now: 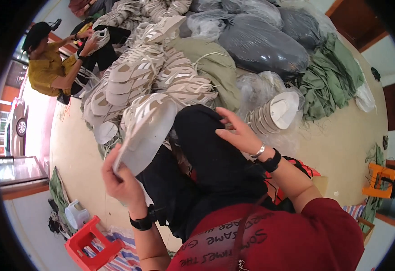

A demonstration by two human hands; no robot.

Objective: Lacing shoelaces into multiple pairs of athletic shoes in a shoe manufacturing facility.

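Note:
My left hand (124,183) grips the near end of a beige-and-white shoe upper (150,135), thumb on one side and fingers on the other. Its smooth pale face is turned toward me, and its far end leans by the heap of similar shoe uppers (132,81). Resting at my raised, black-trousered knee (199,122), my right hand (238,133) holds nothing; its thumb and fingers are apart. Just beyond that hand, a nested stack of pale shoe uppers (274,113) lies on clear plastic.
Dark stuffed plastic bags (265,45) and green cloth (333,77) lie beyond the heap. At the far left a person in a yellow shirt (48,70) handles white lacing. A red stool (93,244) stands at lower left, an orange stool (380,180) at right.

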